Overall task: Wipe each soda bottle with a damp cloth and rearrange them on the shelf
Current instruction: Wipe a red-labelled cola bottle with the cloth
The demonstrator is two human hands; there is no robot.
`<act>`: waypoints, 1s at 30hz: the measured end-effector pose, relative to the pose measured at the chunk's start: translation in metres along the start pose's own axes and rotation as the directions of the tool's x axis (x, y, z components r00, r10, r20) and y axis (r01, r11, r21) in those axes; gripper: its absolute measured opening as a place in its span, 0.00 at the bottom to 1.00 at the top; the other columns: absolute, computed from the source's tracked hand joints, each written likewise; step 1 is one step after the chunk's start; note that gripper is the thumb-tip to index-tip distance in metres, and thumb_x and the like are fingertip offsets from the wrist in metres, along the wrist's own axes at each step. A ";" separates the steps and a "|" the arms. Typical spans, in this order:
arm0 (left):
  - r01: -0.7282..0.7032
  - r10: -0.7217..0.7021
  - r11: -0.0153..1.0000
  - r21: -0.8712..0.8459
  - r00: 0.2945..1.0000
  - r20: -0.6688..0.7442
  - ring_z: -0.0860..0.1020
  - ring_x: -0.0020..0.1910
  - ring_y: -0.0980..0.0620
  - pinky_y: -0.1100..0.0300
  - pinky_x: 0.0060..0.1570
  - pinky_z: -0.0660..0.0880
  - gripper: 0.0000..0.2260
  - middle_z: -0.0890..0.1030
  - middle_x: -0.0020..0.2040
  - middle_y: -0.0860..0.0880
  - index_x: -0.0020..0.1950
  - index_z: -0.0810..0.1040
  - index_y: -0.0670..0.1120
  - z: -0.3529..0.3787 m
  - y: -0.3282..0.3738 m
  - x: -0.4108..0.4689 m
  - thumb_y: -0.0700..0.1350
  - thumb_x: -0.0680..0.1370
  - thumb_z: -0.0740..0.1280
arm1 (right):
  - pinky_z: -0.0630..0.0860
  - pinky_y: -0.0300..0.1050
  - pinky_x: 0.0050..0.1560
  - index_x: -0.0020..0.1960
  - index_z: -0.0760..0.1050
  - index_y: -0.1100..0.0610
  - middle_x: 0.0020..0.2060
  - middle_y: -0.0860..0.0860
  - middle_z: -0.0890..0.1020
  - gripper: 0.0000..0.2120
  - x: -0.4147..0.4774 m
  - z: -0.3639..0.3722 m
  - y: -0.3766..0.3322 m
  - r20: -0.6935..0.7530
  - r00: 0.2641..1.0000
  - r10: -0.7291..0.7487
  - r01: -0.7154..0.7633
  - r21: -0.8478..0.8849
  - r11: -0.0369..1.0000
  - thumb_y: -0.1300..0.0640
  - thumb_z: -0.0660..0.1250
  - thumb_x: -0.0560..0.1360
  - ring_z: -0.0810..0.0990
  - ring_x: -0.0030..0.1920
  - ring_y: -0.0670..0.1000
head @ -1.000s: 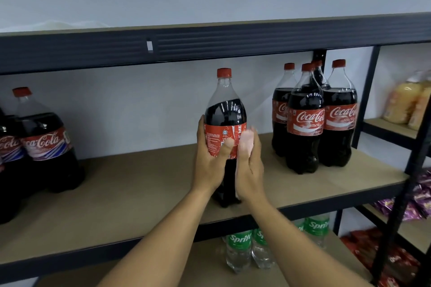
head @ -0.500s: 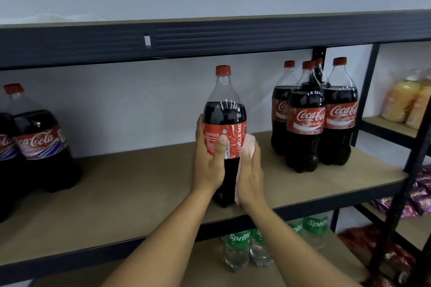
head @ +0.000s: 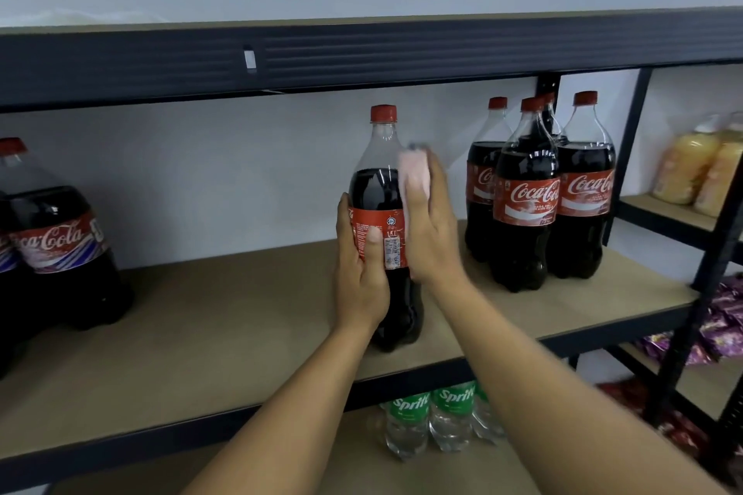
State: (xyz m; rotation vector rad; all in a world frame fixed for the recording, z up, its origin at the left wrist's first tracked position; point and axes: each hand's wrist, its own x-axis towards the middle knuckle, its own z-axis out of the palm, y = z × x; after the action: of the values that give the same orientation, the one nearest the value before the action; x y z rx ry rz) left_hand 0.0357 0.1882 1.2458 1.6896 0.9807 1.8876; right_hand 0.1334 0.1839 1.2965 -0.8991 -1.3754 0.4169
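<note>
A tall cola bottle (head: pixel 378 189) with a red cap stands upright near the front edge of the brown shelf board (head: pixel 225 317). My left hand (head: pixel 362 277) grips it round the red label, thumb across the front. My right hand (head: pixel 432 229) presses a pink cloth (head: pixel 414 173) flat against the bottle's right shoulder, fingers straight. Several more cola bottles (head: pixel 526 213) stand grouped at the shelf's right end. Others (head: pixel 56 253) stand at the left edge, partly cut off.
A dark shelf beam (head: pixel 362 52) runs just above the bottle caps. Sprite bottles (head: pixel 410 418) sit on the shelf below. A black upright (head: pixel 627 157) divides off the neighbouring rack with yellow drink bottles (head: pixel 691 169) and purple packets (head: pixel 719 317).
My right hand has slid the cloth up from the label to the bottle's shoulder. The bottle has turned a little in my left hand, so the label's barcode side now faces me.
</note>
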 end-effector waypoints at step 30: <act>-0.045 0.054 0.994 -0.099 0.994 0.090 0.79 0.66 0.54 0.56 0.63 0.78 0.37 0.77 0.71 0.55 0.82 0.62 0.52 -0.006 -0.002 0.010 0.68 0.78 0.64 | 0.80 0.53 0.65 0.76 0.64 0.39 0.65 0.44 0.81 0.34 -0.051 0.004 0.029 -0.023 0.989 0.146 -0.143 0.105 0.984 0.23 0.53 0.78 0.81 0.63 0.43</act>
State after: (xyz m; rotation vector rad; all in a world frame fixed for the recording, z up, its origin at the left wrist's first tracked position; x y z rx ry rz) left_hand 0.0281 0.1953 1.2505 1.7426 0.8055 1.8392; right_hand 0.1266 0.1662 1.2407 -0.9192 -1.2540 0.5778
